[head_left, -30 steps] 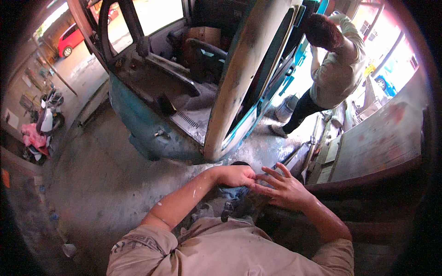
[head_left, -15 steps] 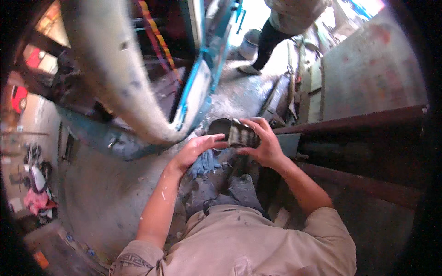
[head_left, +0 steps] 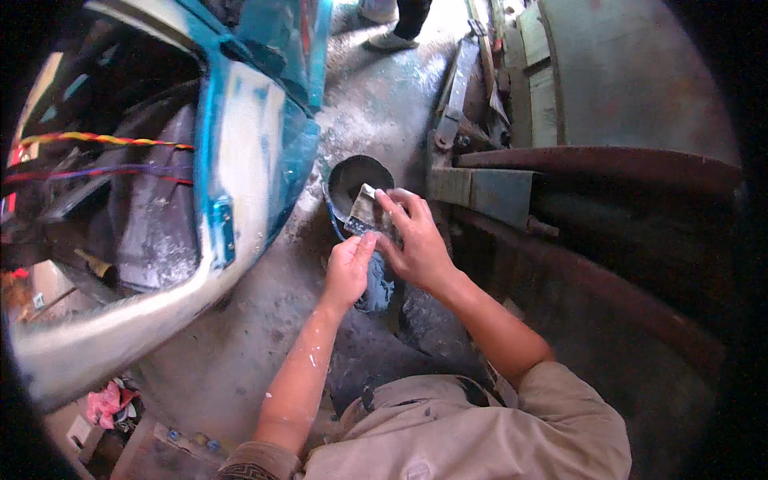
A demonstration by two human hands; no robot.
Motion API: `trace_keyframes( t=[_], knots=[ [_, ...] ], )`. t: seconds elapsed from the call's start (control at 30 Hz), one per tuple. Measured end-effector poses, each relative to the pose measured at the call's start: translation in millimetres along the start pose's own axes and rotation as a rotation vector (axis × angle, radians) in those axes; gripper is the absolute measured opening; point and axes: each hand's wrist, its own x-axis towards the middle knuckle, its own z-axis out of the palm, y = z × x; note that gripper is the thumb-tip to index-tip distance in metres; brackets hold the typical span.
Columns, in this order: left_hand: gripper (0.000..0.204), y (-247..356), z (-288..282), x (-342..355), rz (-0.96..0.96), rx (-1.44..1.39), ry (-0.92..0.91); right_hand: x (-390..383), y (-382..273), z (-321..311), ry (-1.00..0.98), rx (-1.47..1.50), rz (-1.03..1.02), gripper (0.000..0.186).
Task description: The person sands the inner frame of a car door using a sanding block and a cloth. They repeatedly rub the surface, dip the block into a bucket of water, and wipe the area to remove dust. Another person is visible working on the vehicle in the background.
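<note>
My left hand (head_left: 347, 270) pinches the near corner of a small, flat, dark grey rectangular piece (head_left: 366, 211) with a pale edge. The piece looks worn and smeared, and its exact kind does not show. From the other side my right hand (head_left: 418, 246) grips the same piece, fingers over its far edge and thumb close to my left thumb. Just beyond it a round dark bucket (head_left: 358, 170) stands on the floor, with a blue line down its near left side. Below my hands lies a bunched blue cloth (head_left: 374, 290).
On the left is a vehicle body (head_left: 248, 148), white and teal, with twisted coloured cords (head_left: 104, 138) across its opening. A brown metal beam (head_left: 608, 166) and a large grey panel (head_left: 640, 76) flank the right. A person's shoe (head_left: 390, 42) shows at the top.
My view has swung, so the vehicle side sits lower and farther left. My left hand has closed onto the piece's near corner, and the piece is now tilted. Less of the other person shows.
</note>
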Motion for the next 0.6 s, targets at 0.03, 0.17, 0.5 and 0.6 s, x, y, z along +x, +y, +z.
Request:
trace_keyframes(
  t=[0.03,0.17,0.5,0.6],
  knots=[
    [0.039,-9,3,6,-0.008,0.01,0.009,-2,9,4,-0.022,-0.031,-0.012,0.071],
    [0.041,-42,13,27,-0.162,0.039,0.012,-12,50,24,-0.177,-0.103,0.015,0.081],
    [0.044,-143,14,93,-0.246,0.258,-0.182,-30,174,98,-0.271,-0.278,0.096,0.076],
    [0.043,-177,9,119,-0.413,0.104,-0.271,-30,211,110,-0.271,-0.175,0.161,0.074]
  ],
)
